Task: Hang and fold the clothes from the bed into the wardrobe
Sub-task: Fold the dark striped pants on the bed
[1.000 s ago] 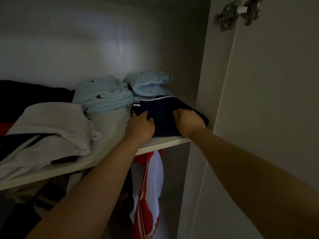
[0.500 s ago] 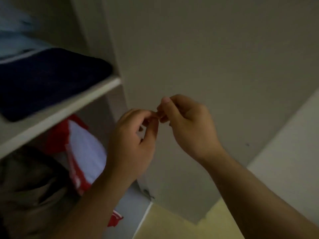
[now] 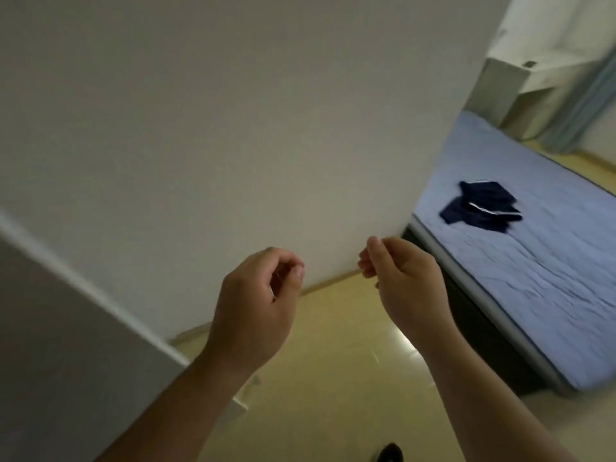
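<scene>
White door fills most of the view, flat and blank, and its lower right corner ends just above the right hand. Pale yellow floor runs below it, shiny, with a streak of glare. Over on the right is the bed under a wrinkled blue sheet, cut off by the frame. Both bare forearms come up from the bottom edge. Left hand is raised, back to the camera, fingers curled toward the thumb, nothing visible in it. Right hand sits level beside it but apart, fingers tucked, thumb on top, gripping nothing I can see. Dark blue garment lies crumpled on the sheet, well away from both hands, a thin white stripe across it, blurred. Small black shape at the bottom edge is cut off, and I can't say what it is.
</scene>
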Demonstrator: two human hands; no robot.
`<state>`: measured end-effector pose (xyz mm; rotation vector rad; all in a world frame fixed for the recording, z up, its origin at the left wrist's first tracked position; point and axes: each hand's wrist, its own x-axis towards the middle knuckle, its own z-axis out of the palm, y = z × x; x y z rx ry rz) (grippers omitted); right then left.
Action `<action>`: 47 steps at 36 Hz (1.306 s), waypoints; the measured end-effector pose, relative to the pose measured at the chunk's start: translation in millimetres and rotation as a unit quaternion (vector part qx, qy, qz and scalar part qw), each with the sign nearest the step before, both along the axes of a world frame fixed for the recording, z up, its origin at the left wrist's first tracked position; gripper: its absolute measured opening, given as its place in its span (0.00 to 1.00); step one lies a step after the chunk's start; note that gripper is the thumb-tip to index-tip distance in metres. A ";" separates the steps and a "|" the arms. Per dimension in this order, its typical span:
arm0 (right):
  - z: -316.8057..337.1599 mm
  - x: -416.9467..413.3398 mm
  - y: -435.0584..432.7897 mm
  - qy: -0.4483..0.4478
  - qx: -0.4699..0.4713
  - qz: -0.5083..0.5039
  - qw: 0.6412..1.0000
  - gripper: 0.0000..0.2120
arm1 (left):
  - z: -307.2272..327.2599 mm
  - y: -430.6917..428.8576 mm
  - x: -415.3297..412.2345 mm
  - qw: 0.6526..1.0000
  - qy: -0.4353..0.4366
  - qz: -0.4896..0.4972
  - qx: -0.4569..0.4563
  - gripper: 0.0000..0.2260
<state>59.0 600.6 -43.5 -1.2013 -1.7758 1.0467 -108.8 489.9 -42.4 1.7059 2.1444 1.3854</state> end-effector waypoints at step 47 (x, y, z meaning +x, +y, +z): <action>-172.8 295.8 764.1 -0.168 -0.248 -0.292 0.908 0.14 | -133.8 957.2 256.2 0.847 0.097 -0.411 -0.323 0.02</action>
